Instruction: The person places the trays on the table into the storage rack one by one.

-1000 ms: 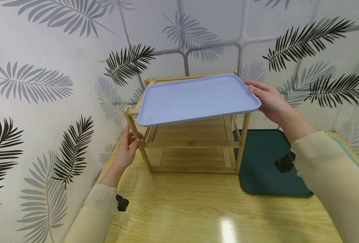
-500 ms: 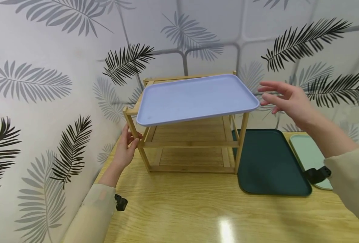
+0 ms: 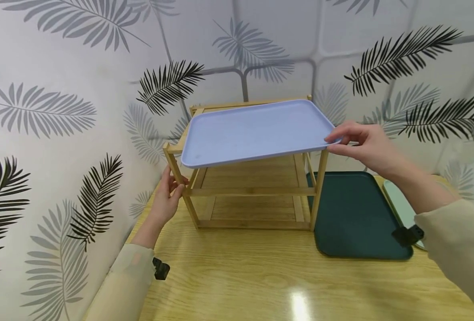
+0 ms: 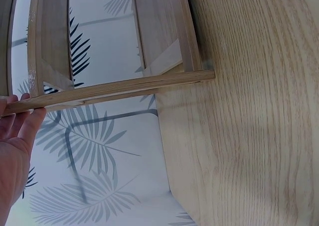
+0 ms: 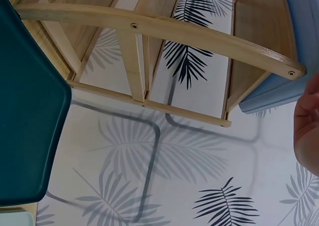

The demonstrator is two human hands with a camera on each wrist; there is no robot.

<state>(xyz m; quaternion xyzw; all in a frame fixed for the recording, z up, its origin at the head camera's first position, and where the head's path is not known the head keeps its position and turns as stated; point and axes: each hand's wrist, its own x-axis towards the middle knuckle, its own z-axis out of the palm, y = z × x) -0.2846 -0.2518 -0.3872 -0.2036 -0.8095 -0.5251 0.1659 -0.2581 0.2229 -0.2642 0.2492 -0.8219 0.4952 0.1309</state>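
A three-tier wooden rack (image 3: 253,191) stands on the table, with a light blue tray (image 3: 257,129) slanting across its top tier. My left hand (image 3: 166,196) holds the rack's front left post (image 4: 124,86), its fingers behind the wood and its thumb in front. At the tray's front right corner my right hand (image 3: 367,145) pinches the rim, thumb below and fingers above. The right wrist view catches only part of that hand (image 5: 309,131), beside the tray's underside (image 5: 305,41).
On the wood-grain table (image 3: 229,267), a dark green tray (image 3: 353,214) lies right of the rack. A pale green tray (image 3: 397,200) lies beyond it, partly behind my right forearm. Leaf-patterned wall covering (image 3: 100,111) rises close behind and to the left.
My right hand let go of the tray's right edge and drew away to the right. It has since come back and taken hold of the front right corner. The left hand stays put.
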